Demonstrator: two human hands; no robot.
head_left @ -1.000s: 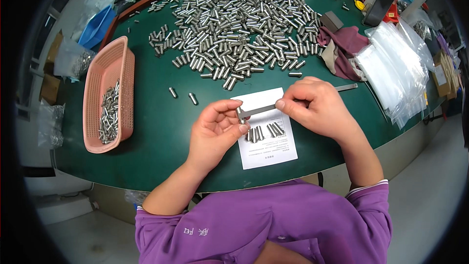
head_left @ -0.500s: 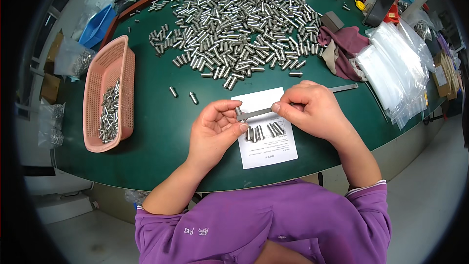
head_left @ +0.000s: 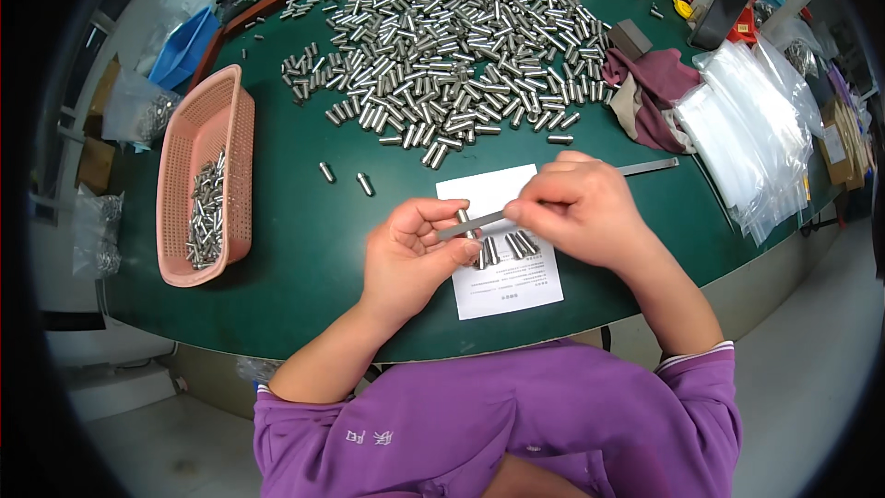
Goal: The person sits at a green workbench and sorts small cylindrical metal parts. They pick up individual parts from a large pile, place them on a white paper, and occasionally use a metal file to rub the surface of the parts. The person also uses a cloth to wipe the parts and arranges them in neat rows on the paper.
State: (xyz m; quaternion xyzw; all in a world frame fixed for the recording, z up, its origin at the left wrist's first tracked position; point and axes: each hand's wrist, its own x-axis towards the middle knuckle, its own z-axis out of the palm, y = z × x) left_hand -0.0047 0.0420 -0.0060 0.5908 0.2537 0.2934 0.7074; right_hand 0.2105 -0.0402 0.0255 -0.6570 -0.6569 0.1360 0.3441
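Note:
Between the thumb and fingers of my left hand (head_left: 411, 254) a small shiny metal pin (head_left: 463, 216) is held upright. My right hand (head_left: 583, 207) is closed around a long, flat, file-like metal bar (head_left: 484, 220). The bar's left end lies across the pin, and its other end (head_left: 650, 167) sticks out to the right past my knuckles. Under my hands is a white printed sheet (head_left: 505, 293) on the green table. Several metal pins lie on it in two small groups, one (head_left: 491, 251) by my left fingertips and another (head_left: 522, 243) beneath my right hand.
A large heap of metal pins (head_left: 452, 46) covers the far table. At left stands a pink basket (head_left: 241, 175) part filled with pins. Two loose pins (head_left: 366, 184) lie between basket and sheet. At right are a maroon cloth (head_left: 659, 83), a grey block (head_left: 630, 40) and clear plastic bags (head_left: 737, 129).
The bar's left end has slid further left over the pin. My left hand has shifted slightly right and down, covering part of the nearer pin group.

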